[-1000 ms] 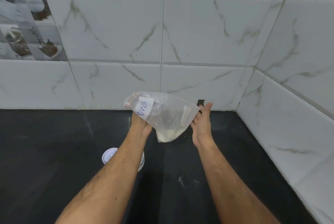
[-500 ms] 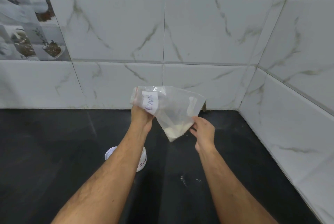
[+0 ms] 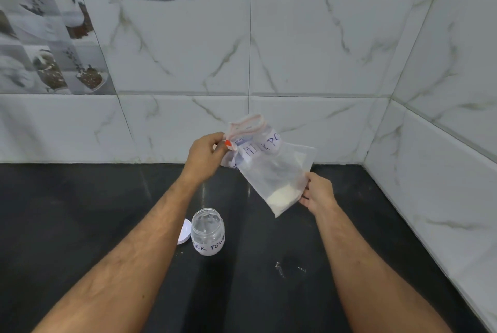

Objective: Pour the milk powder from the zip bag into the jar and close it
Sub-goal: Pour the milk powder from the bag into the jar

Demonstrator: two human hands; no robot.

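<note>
Clear plastic zip bag (image 3: 271, 168): left hand (image 3: 205, 156) pinches its mouth edge, right hand (image 3: 318, 194) apparently pinches the powder-filled bottom corner.

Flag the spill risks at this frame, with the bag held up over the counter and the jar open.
1. The zip bag hangs right of the jar, not above it; tipping now would likely dump powder on the counter.
2. The left hand crumples the bag mouth, so flow may come in clumps.
3. Neither hand steadies the jar; the right hand holds the bag's bottom.
</note>
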